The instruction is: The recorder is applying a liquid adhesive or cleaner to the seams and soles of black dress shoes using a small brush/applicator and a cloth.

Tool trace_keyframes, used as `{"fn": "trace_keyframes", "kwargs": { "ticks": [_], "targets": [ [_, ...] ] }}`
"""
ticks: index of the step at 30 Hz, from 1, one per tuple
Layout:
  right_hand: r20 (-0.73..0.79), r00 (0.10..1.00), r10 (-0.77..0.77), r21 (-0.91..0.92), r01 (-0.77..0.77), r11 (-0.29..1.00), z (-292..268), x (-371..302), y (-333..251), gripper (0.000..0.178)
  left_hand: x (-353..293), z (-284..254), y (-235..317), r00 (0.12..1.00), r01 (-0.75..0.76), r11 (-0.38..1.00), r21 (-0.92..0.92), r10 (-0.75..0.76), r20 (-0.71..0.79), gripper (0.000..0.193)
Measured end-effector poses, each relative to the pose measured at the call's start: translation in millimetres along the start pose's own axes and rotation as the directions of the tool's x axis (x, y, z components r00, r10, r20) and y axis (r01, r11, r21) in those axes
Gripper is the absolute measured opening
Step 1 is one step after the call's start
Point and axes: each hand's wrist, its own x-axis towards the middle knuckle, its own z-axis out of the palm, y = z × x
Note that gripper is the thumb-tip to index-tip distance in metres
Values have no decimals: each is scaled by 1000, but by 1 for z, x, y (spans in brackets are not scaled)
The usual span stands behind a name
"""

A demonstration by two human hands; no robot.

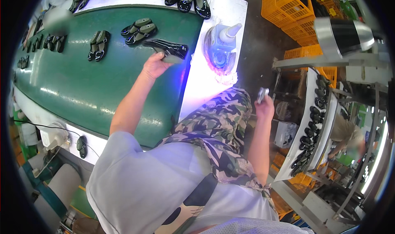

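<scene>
My left hand (155,66) is closed around a glossy black shoe (177,49), held on its side above the right edge of a green belt table (82,86). Past it, a pair of black strap shoes (140,31) with grey-green forms inside rests on the belt, and another pair (98,46) stands further left. Off to the right, clear of the table, my right hand (265,107) grips a small silvery metal object (262,95); its kind cannot be made out. Beside the shoe, a translucent bottle with a nozzle (224,38) stands on the white border, lit blue.
Three black shoes (186,0) stand on the far white ledge. Orange crates (284,7) are stacked at the far right. A metal lamp-like fixture (343,38) juts in at right, above a shelf of black shoes (312,127). Another person (347,133) bends at the right edge.
</scene>
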Motion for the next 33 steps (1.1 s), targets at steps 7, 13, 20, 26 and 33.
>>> {"fn": "trace_keyframes", "kwargs": {
  "ticks": [7,13,20,26,33],
  "targets": [
    [209,961,-181,-287,237,928,141,-4,-6,15,3,97,-47,966,-243,580,777,220,138,54],
    [427,824,-373,-336,528,780,192,-34,-28,16,3,169,-57,566,-740,-295,604,212,797,51],
    [463,785,-411,-307,577,757,200,-63,-44,15,0,211,-66,407,-843,-389,370,-14,913,47],
    [413,819,-399,-149,493,857,189,-74,-42,19,4,228,-82,391,-850,-394,349,-28,920,46],
    [445,852,-274,-2,307,952,183,-93,-46,20,20,220,-97,471,-805,-419,420,-21,882,47]
  ]
}}
